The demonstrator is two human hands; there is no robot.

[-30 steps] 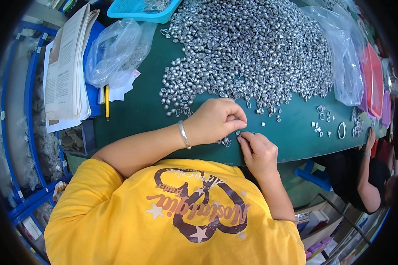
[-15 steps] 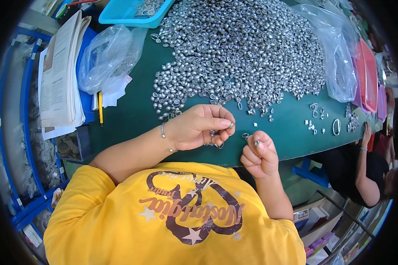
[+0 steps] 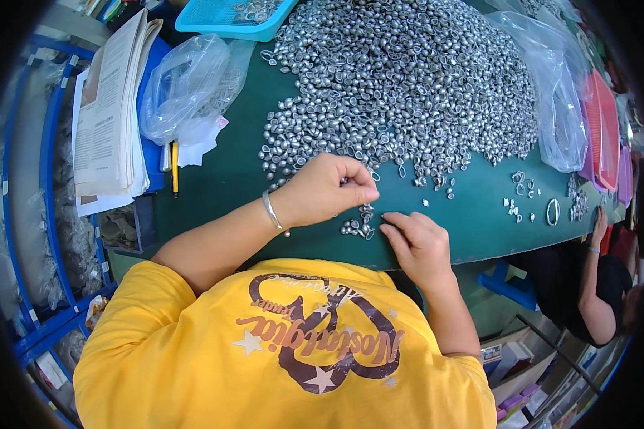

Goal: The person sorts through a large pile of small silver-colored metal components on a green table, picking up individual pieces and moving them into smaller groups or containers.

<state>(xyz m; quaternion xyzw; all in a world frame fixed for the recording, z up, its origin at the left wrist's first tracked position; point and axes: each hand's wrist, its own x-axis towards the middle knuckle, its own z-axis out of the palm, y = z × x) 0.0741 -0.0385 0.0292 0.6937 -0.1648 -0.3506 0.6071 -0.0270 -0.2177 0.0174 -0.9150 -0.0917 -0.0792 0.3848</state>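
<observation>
Your left hand is curled nearly closed, fingertips pinched together over small silver metal pieces at the near edge of the big heap of shiny rounded metal parts; whether a piece sits between the fingertips cannot be told. Your right hand lies loosely open, fingers extended flat on the dark green table mat, grasping nothing, fingertips just beside a small cluster of the silver parts. A thin metal bangle circles your left wrist. Crinkled clear plastic bag lies left of the heap.
</observation>
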